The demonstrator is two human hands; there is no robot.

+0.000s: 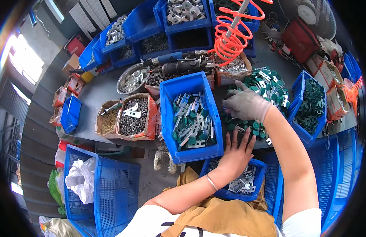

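My right hand (248, 104), in a thin grey glove, reaches over the left side of a heap of green-and-silver metal pieces (265, 89). Its fingers are bent but apart, and I see nothing held in them. Below it, my left hand (239, 149), bare with a bangle at the wrist, lies with spread fingers by the heap's near edge. A blue bin (164, 118) of similar green-ended metal strips (192, 120) stands just left of both hands. Partly under my left forearm is a lower blue bin (263, 168) with silver metal plates (244, 183).
A blue bin (295, 106) of green pieces stands right. Left are cartons of small nuts (133, 120) and brass-coloured bits (108, 120), and a metal bowl (133, 79) of washers. Power tools (179, 68) lie behind, under an orange coiled hose (230, 39). Blue crates (116, 193) stand below the table.
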